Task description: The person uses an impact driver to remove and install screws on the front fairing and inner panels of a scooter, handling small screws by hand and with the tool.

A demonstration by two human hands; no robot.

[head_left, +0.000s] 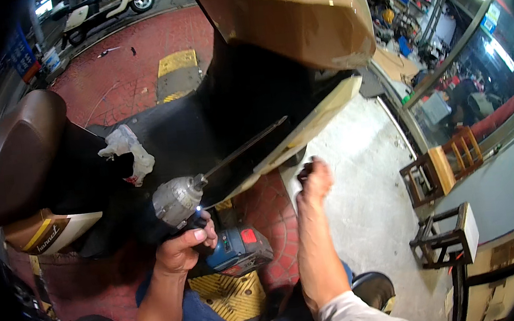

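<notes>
The left hand [185, 246] wraps around the grip of a power driver [176, 199] beside the scooter's dark footboard [166, 135]; its nose and head axis point up-right. The right hand [317, 183] is blurred; its opening and hold cannot be told. Beyond the driver lies a crumpled bag [123, 141], contents unclear; rightward, a stool [468, 230].

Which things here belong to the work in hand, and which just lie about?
Apparently in the work:
grey-and-blue cordless impact driver, gripped by the left hand
brown-and-cream scooter with black floorboard

Apparently just lying about:
crumpled white bag on the floorboard
dark wooden stool with white top
brown slatted-back wooden chair
</notes>
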